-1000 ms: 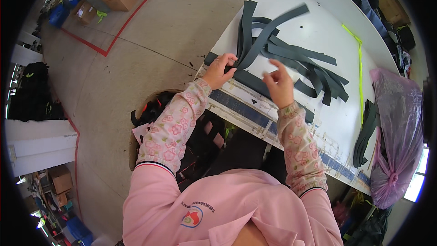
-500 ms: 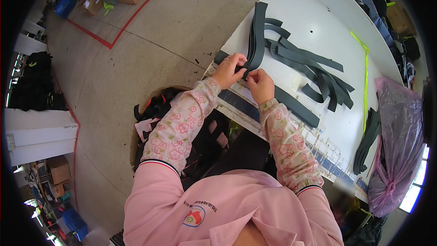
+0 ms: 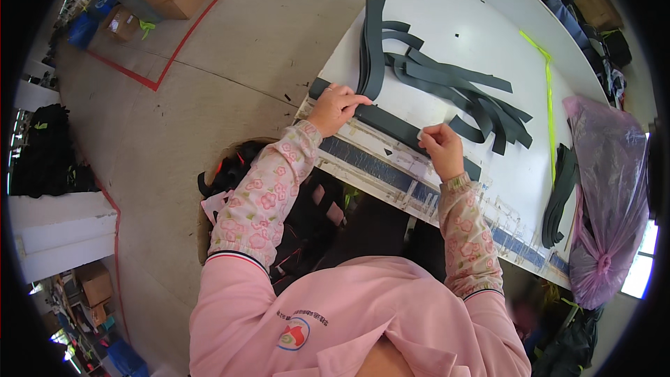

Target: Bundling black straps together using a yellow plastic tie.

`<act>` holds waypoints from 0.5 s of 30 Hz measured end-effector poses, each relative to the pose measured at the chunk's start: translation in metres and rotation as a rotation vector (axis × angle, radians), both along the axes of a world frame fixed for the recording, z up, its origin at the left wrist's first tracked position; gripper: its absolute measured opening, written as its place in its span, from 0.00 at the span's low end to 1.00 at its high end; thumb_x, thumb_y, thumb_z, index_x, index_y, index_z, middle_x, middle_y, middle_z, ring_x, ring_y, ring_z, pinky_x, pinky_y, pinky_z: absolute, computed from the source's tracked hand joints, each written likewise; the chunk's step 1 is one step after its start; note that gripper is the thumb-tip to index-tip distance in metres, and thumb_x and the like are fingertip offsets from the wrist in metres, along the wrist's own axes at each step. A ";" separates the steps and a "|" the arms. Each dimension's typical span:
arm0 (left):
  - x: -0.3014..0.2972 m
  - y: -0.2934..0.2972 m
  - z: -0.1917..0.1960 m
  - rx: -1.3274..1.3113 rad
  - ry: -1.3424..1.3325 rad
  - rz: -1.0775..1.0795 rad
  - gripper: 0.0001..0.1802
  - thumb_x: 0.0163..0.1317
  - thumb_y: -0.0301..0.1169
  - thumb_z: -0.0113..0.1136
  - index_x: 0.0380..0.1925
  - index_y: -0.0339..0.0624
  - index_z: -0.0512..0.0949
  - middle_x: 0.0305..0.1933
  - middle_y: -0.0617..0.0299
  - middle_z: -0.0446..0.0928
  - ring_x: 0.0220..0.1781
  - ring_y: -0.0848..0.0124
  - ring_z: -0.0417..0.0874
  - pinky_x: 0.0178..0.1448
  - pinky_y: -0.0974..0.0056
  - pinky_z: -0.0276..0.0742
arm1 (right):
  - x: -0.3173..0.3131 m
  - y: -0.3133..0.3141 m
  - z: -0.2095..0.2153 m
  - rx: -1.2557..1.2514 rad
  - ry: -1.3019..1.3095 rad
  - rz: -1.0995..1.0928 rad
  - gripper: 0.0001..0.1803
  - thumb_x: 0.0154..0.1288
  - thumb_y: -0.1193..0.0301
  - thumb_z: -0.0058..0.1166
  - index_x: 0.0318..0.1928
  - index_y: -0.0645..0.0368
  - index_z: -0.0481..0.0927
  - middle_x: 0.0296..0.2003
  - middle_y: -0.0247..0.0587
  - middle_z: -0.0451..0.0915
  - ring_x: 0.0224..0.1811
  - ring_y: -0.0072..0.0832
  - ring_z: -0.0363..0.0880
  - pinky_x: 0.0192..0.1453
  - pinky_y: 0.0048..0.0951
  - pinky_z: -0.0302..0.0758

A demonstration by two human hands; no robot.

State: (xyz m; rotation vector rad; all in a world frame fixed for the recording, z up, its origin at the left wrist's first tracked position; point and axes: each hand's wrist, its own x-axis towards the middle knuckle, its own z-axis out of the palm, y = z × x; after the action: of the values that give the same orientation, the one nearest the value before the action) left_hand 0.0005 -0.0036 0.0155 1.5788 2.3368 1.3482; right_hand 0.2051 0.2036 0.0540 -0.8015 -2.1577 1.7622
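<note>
Shifted rightward, pinched right hand (image 3: pixel 441 148) overlies strip (image 3: pixel 389 126) slanting lower-right; left hand (image 3: pixel 333 109), grip unclear.

A factory workshop is shown. Concrete floor (image 3: pixel 244 42) is marked with red lines (image 3: pixel 155 86); dark strips (image 3: pixel 447 77) are piled on table (image 3: pixel 488 49).

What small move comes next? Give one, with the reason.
Probably slide the right hand toward the left hand: its fingertips are over the right half of the flat grey strip, while the left hand rests by the near end of the grey strip bundle.
</note>
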 end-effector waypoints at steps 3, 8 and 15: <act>0.000 0.001 0.003 0.013 -0.009 0.007 0.14 0.58 0.24 0.56 0.41 0.53 0.84 0.31 0.64 0.73 0.38 0.62 0.72 0.47 0.61 0.68 | 0.046 0.027 -0.010 0.036 -0.002 -0.067 0.04 0.63 0.77 0.56 0.37 0.65 0.76 0.29 0.36 0.81 0.31 0.20 0.80 0.34 0.21 0.76; -0.004 -0.003 0.011 -0.062 -0.047 -0.071 0.20 0.51 0.27 0.66 0.47 0.51 0.83 0.33 0.62 0.74 0.40 0.62 0.71 0.51 0.61 0.69 | 0.072 0.029 -0.017 0.197 -0.033 -0.087 0.04 0.61 0.77 0.57 0.35 0.64 0.77 0.26 0.34 0.80 0.28 0.16 0.77 0.33 0.20 0.74; -0.002 -0.004 0.010 -0.083 -0.078 -0.073 0.23 0.47 0.27 0.68 0.48 0.52 0.83 0.35 0.61 0.74 0.43 0.61 0.71 0.54 0.60 0.69 | 0.068 0.017 -0.015 0.349 -0.041 -0.104 0.05 0.60 0.76 0.58 0.34 0.63 0.77 0.23 0.36 0.79 0.24 0.19 0.76 0.32 0.23 0.73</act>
State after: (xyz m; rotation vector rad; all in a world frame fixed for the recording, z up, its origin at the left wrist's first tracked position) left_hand -0.0011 -0.0072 0.0257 1.5434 2.2370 1.2564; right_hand 0.2732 0.2203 0.0394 -0.8447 -2.3125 1.2784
